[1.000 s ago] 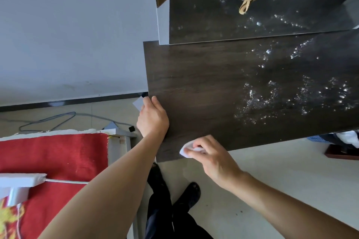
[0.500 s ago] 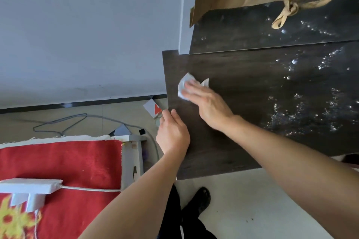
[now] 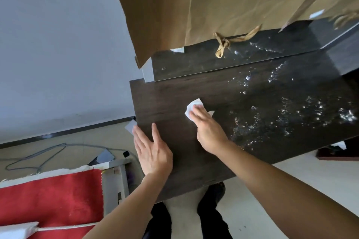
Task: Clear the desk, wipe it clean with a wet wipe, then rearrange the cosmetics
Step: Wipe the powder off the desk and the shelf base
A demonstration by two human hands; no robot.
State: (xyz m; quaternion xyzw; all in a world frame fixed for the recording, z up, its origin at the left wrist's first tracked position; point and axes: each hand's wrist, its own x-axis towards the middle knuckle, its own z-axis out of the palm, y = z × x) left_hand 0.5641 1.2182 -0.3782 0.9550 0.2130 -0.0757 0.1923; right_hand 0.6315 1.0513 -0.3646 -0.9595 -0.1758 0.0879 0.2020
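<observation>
A dark wood-grain desk [image 3: 167,103] fills the middle of the head view, its right part glistening with wet streaks. My right hand [image 3: 207,128] presses a crumpled white wet wipe [image 3: 192,107] flat on the desk top, fingers over it. My left hand [image 3: 152,150] lies flat, fingers spread, on the desk near its left edge, holding nothing. No cosmetics are in sight.
A brown paper bag [image 3: 213,2] with a tied handle stands on the raised rear shelf [image 3: 194,64]. A red mat [image 3: 50,198], a grey cable [image 3: 38,155] and a white paper scrap [image 3: 129,127] lie on the floor to the left. My shoes show below the desk.
My right hand has carried the wipe from the desk's near edge to its left part, then toward the middle. My left hand has opened flat on the desk.
</observation>
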